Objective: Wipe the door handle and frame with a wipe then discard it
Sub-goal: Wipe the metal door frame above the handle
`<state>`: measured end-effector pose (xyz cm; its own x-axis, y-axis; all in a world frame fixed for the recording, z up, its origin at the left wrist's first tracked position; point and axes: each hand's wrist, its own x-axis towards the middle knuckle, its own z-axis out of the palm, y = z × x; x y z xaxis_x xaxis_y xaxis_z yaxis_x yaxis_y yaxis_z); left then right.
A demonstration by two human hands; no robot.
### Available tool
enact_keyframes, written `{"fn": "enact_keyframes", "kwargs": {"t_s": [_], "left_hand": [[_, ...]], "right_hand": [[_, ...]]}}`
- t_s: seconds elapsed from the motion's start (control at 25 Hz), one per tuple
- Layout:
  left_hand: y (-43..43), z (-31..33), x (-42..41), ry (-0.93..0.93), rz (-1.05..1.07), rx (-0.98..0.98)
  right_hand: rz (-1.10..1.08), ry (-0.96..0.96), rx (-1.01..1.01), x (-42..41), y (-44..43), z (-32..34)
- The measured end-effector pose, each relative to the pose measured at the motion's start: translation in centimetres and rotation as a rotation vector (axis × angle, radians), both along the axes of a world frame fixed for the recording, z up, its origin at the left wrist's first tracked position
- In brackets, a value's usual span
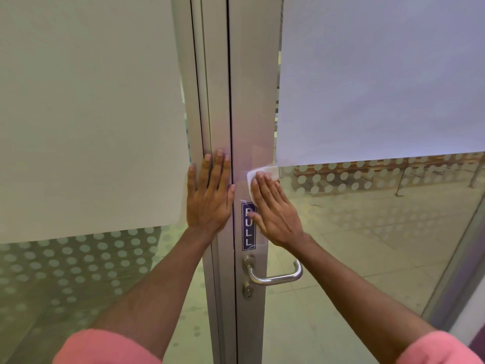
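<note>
A grey metal door frame [252,101] runs up the middle of the head view. My right hand [275,208] lies flat on it and presses a white wipe [262,173] against the metal, just above a purple PULL sticker [248,232]. The wipe shows past my fingertips. My left hand [210,195] rests flat with fingers spread on the neighbouring frame post, left of the door gap. The steel lever handle [278,278] sits below my right hand, untouched, with a keyhole [247,291] under it.
Frosted glass panels [91,114] with dotted bands flank the frame on both sides. Through the clear lower glass on the right I see a tiled floor [367,245] and bench legs. A grey wall edge stands at the far right [459,285].
</note>
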<state>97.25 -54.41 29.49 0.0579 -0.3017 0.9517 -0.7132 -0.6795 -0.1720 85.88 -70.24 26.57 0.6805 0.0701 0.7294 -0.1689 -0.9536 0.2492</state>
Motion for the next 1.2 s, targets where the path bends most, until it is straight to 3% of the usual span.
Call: {"fn": "enact_keyframes", "kwargs": {"t_s": [0.12,0.32,0.48,0.56,0.8,1.2], "left_hand": [[-0.1,0.0,0.0,0.0,0.0,-0.002],[-0.3,-0.1,0.0,-0.012,-0.003,-0.015],[-0.3,-0.1,0.0,-0.02,-0.002,-0.017],[-0.3,-0.1,0.1,-0.014,0.002,-0.018],[-0.1,0.0,0.1,0.002,0.008,-0.006],[-0.2,0.0,0.1,-0.017,-0.003,-0.025]], "right_hand": [[0.024,0.074,-0.045,-0.9,-0.6,-1.4],[0.082,0.376,-0.085,-4.2,-1.4,-7.6],[0.14,0.525,-0.165,-5.5,-2.6,-7.7],[0.127,0.516,-0.211,-5.2,-2.7,-5.9],[0.051,0.241,-0.129,-2.7,-1.7,0.1],[0.083,0.556,-0.146,-5.6,-1.9,-7.9]]}}
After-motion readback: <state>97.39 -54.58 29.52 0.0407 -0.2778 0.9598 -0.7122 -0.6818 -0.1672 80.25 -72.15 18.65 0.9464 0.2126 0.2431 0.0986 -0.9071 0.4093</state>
